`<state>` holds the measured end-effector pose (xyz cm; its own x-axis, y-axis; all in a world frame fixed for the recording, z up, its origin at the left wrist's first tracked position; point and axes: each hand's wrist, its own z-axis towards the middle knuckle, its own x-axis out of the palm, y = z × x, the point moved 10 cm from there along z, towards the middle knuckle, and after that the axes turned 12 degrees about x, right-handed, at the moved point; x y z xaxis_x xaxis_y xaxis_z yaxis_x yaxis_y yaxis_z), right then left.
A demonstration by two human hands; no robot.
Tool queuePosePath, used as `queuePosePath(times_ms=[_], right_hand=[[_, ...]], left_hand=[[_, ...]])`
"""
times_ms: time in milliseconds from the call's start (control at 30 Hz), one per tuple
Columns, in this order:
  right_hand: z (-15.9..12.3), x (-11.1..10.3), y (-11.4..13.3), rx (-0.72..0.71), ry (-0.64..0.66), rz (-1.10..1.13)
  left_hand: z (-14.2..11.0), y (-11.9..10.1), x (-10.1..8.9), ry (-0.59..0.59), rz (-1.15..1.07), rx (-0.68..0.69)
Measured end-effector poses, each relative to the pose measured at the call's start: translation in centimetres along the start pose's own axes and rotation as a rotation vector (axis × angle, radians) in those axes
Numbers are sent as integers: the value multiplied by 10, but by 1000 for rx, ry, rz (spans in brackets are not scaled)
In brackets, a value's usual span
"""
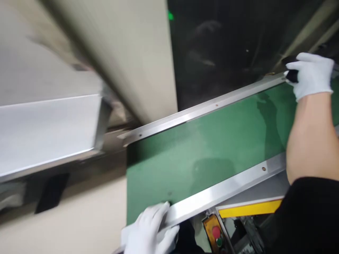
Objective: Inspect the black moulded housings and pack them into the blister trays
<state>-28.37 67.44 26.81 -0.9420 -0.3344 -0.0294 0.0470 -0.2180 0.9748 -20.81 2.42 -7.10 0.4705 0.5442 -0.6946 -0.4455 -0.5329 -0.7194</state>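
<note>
Two gloved hands (pixel 314 74) (pixel 149 231), two metal rails (pixel 216 104) (pixel 225 191), one green belt (pixel 201 148), one dark object (pixel 292 75), two round buttons (pixel 216 232) (pixel 219 242)

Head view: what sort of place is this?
Probably a factory floor, at a production line: a flat green conveyor belt runs between silver metal side rails, and below it sits a yellow-orange control box with a round red button and a small green button.

A yellow control box (pixel 211 225) with a red button (pixel 216 232) sits low, right of centre; a blurred metal tray (pixel 47 130) fills mid-left; a green light (pixel 171 15) glows top centre.
</note>
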Motion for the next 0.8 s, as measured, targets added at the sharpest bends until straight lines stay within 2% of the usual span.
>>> queuePosePath(times_ms=[67, 100, 167, 200, 267, 333, 400, 467, 500, 567, 600, 667, 733, 767, 800], right_hand=[[-81, 27, 38, -127, 118, -20], [-132, 40, 54, -201, 189, -66], [-256, 73, 74, -343, 384, -276], [-323, 86, 75, -402, 469, -389], [-462, 114, 60, -452, 735, -518], [-596, 137, 28, -405, 1104, -540], [-715, 149, -11, -332, 1491, -614], [-804, 151, -38, -304, 1780, -667], [-836, 152, -47, -288, 1884, -662], [-881, 156, -62, -162, 2032, -585], [-896, 160, -72, -18, 2079, -525], [-915, 167, -103, 439, 2076, -381], [-923, 170, -147, 964, 1875, -167], [-924, 170, -171, 1174, 1709, -29], [-924, 167, -194, 1323, 1536, 111]], left_hand=[[3, -7, -8, -34, -223, -19], [5, -8, -14, -58, -364, -47], [7, -6, -34, -108, -709, -104], [5, -5, -46, -122, -890, -125], [-6, 2, -73, -70, -1202, -154], [-33, 12, -97, 78, -1405, -164], [-77, 29, -114, 252, -1485, -155], [-135, 56, -115, 343, -1545, -215], [-167, 71, -110, 349, -1603, -290], [-228, 103, -93, 260, -1765, -487], [-254, 118, -86, 183, -1841, -567], [-294, 148, -80, -11, -1907, -652], [-318, 182, -86, -222, -1887, -688], [-325, 198, -90, -306, -1861, -700], [-329, 212, -95, -371, -1831, -712]])
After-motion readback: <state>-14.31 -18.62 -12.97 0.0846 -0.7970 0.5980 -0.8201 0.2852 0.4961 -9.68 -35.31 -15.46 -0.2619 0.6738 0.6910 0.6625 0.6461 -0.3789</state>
